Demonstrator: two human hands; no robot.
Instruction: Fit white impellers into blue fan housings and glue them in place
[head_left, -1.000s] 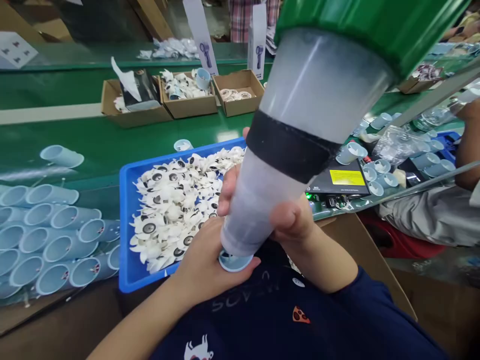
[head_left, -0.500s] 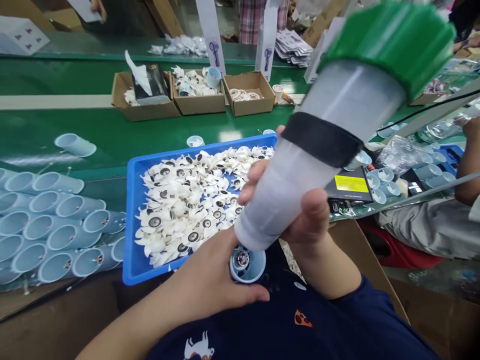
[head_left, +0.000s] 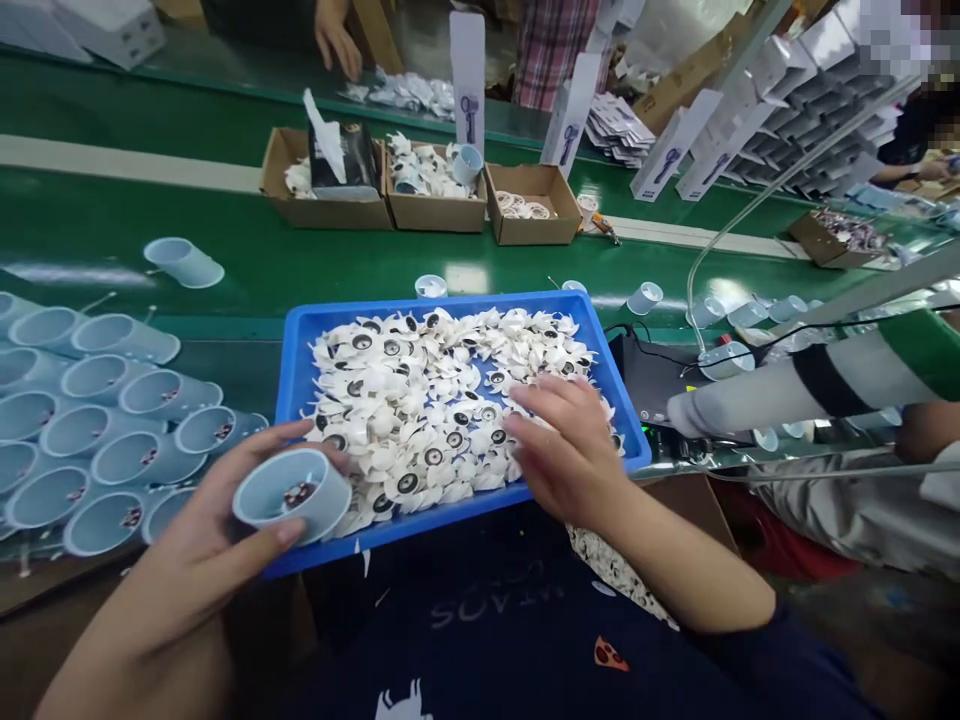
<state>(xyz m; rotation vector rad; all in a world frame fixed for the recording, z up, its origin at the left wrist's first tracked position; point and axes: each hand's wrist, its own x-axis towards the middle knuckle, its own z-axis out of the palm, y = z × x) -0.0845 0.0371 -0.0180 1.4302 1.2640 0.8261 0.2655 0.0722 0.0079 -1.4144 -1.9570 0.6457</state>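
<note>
My left hand holds a pale blue plastic cup tilted with its mouth toward me, and a small dark part sits at the bottom inside. My right hand rests with spread fingers on a heap of white plastic parts with dark round centres. The heap fills a blue plastic tray. To the right of the tray, a frosted tube with a black band and green cap lies clear of both my hands.
Several pale blue cups lie stacked on the green conveyor belt at left. Cardboard boxes of parts stand beyond the tray. A co-worker's arm is at right, and another person's hand is at the top.
The green-capped tube has left my hands and now lies far to the right. My right hand has moved onto the tray. The cup has lifted leftward, tilted, in my left hand.
</note>
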